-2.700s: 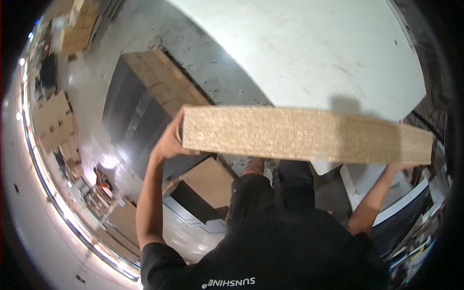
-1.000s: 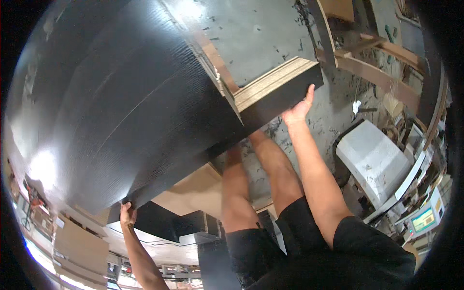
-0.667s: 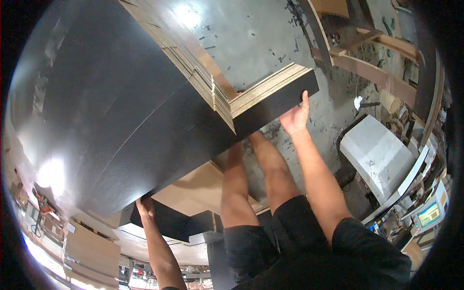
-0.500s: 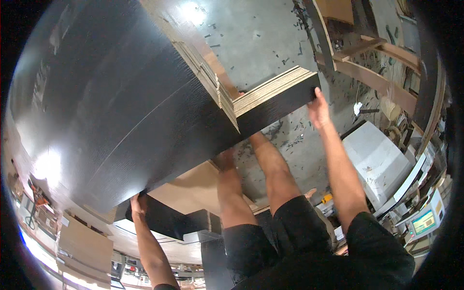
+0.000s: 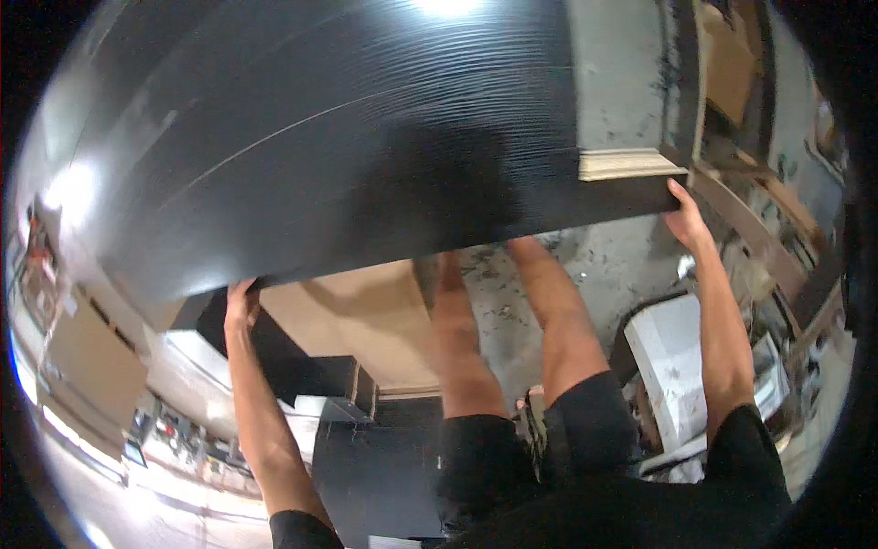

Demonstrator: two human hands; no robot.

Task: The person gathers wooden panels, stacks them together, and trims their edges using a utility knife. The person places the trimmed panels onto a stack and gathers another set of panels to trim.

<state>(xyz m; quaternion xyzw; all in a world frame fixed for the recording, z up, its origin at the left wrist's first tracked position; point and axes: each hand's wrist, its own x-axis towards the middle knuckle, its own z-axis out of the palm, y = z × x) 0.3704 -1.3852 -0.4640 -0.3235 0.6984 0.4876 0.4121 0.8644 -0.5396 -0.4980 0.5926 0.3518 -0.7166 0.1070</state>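
Hands hold a big black board (image 5: 347, 137) up in front of the person. At the left, the left hand (image 5: 242, 306) has its fingers curled under the board's near left corner. The board now fills more of the view than a moment ago and looks flatter, so it seems swung round and held steady. Its long side runs left to right, with the right end a bit farther away. A pale edge strip (image 5: 626, 165) shows at that end. There, the right hand (image 5: 686, 215) grips the near right corner, fingers wrapped on the edge. Below lies the grey floor (image 5: 604, 265).
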